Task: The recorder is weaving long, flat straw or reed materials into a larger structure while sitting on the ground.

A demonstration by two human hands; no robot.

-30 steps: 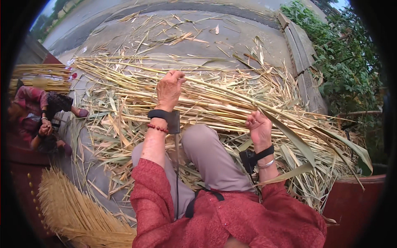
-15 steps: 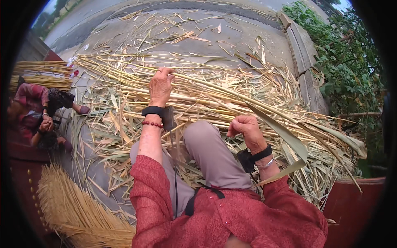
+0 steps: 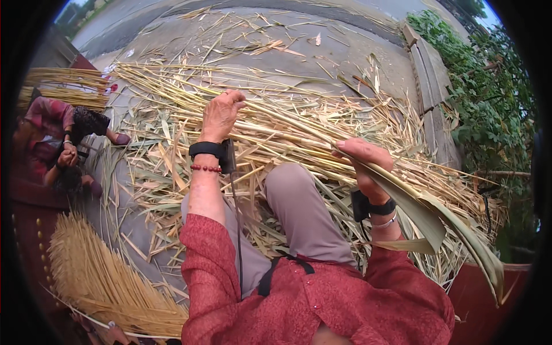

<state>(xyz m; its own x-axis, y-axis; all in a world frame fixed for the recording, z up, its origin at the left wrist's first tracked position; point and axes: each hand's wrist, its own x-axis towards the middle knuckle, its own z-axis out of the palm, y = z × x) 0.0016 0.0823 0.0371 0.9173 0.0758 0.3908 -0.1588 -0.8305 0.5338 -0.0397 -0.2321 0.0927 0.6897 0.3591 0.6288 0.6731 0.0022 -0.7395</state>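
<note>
A long pale reed stalk (image 3: 293, 122) runs across in front of me, with broad dry green leaves (image 3: 424, 215) hanging off its right end. My left hand (image 3: 220, 117) is closed around the stalk, with thumb and fingertips pinched together. Farther right, my right hand (image 3: 371, 163) is wrapped round the stalk where the leaves begin, its thumb lying along the top. Beneath both hands lies a heap of similar stalks (image 3: 270, 135), mixed with stripped leaves and husks.
Bundled straw bristles (image 3: 109, 276) lie at the lower left. A seated person (image 3: 60, 144) is at the left, beside stacked yellow stalks (image 3: 63, 86). A concrete curb (image 3: 428, 86) and green bushes (image 3: 483, 98) border the right. Leaf scraps litter the pavement (image 3: 356, 52).
My right hand has moved up and right and taken hold of the leafy part of the stalk. Its leaves have swung lower. My left hand keeps its grip, shifted slightly.
</note>
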